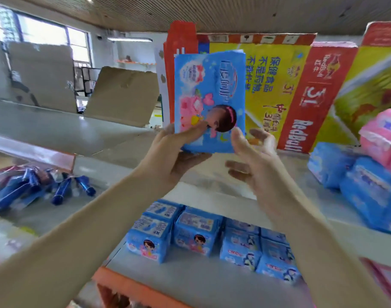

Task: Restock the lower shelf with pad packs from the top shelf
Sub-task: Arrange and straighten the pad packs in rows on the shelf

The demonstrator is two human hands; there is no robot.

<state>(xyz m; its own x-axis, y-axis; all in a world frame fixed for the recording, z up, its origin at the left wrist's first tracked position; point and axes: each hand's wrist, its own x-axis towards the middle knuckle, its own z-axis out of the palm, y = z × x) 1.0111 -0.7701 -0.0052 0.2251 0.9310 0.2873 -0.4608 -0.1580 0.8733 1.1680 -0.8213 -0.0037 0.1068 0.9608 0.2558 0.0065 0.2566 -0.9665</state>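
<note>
- left hand (174, 152) pinches the blue pad pack (210, 96) at its lower left corner: thumb on the printed front, fingers curled under the bottom edge
- right hand (252, 158) is spread and relaxed, palm toward the pack; its thumb sits at the pack's lower right corner, cannot tell if it touches; the other fingers are loosely bent and grip nothing
- pack is held upright in the air with the cartoon-girl print toward the camera, above the top shelf (212, 181) and in front of the Red Bull cartons (301, 96)
- cartons stand at the far side of the top shelf, red and yellow, lettering running vertically
- top shelf, right: spare blue packs (358, 187) lie tilted in a pile, with a pink pack (383, 141) resting on them
- lower shelf (190, 283), near and below the hands: stocked rows (190, 236) of blue pad packs stand touching each other; the left ones show the same cartoon girl, the right ones a different print
- bare grey board lies on the near side of the rows, then the orange front rail (132, 287)
- left: dark blue packets (63, 192) lie loose on grey board
- far left: open cardboard flaps (121, 94); picture is blurred toward the edges
</note>
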